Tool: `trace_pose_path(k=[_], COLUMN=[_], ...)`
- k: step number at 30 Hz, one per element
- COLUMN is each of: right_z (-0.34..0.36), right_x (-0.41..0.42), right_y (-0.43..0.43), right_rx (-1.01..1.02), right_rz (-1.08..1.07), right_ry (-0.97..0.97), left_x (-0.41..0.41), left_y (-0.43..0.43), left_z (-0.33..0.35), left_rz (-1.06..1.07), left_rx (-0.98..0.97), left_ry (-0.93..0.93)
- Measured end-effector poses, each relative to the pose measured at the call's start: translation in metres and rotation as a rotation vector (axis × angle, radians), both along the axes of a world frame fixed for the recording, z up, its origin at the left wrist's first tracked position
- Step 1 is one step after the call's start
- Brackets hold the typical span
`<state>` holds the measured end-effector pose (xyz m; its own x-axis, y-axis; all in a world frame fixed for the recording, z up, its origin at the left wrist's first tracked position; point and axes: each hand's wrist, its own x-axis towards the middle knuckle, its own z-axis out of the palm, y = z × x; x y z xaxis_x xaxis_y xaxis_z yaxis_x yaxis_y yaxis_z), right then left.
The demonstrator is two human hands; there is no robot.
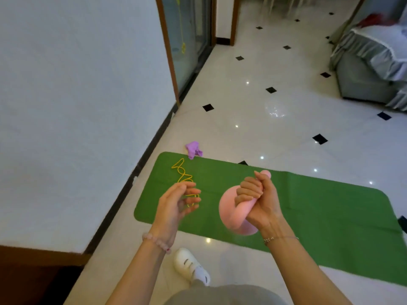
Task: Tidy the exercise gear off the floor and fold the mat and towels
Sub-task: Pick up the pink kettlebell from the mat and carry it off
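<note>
White wall (77,106) fills left of frame, dark skirting along its foot; glass door (187,40) in a wooden frame at upper centre-left. Left hand (176,201) at lower centre-left: fingers loosely spread and half curled, nothing visibly in it. Yellow cord (181,172) lies in loose loops on the left end of the green mat (319,208), partly hidden behind those fingers; judged light and limp, prone to tangle, best gathered as a bunch. Crumpled purple cloth (193,149), probably a small towel, sits on the tile just beside the mat's far left corner: soft, pinch by an edge to shake out and fold. Centre: right hand (257,199) wraps fully round the middle of a pink dumbbell-shaped weight (231,214), held above the mat; large rounded end low, small end showing above the fist. Judged dense for its size with a smooth coating, so a full-fist grip on the bar suits. Mat lies flat, thin and flexible, and folds from a short end. Floor (253,102) is glossy white tile with black diamond insets, likely slippery. White shoe (191,266) at bottom centre. Grey covered sofa (370,69) upper right.
</note>
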<state>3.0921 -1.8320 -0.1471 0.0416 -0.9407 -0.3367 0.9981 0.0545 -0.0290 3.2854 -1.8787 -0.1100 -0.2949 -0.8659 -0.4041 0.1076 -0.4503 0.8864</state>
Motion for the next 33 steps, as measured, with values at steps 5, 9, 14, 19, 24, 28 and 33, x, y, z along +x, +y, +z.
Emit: trace_pose_path(k=[5,9,14,19,24,28,33], right_z=[0.003,0.002,0.007,0.013,0.011,0.012,0.02], right_x=[-0.039,-0.067,-0.103,-0.142,-0.183,-0.226,-0.276], right_y=[0.08,0.142,0.214,0.277,0.319,0.345,0.374], right_rx=[0.022,0.025,0.044,0.05,0.118,0.16,0.213], right_rz=[-0.197,-0.36,-0.568,-0.794,-0.973,-1.074,-1.161], right_ry=[-0.035,-0.03,0.008,-0.002,0.008,-0.012,0.018], left_x=[-0.058,-0.102,-0.162,-0.235,-0.314,-0.379,-0.458], left_y=[0.041,0.069,0.097,0.126,0.148,0.16,0.182], left_z=[0.01,0.013,0.011,0.009,0.003,-0.004,-0.01], left_rz=[-0.176,-0.338,-0.549,-0.791,-0.982,-1.112,-1.282], left_rx=[-0.027,-0.023,0.0,0.023,0.042,0.063,0.073], left_ry=[0.007,0.012,0.026,0.047,0.033,-0.002,-0.036])
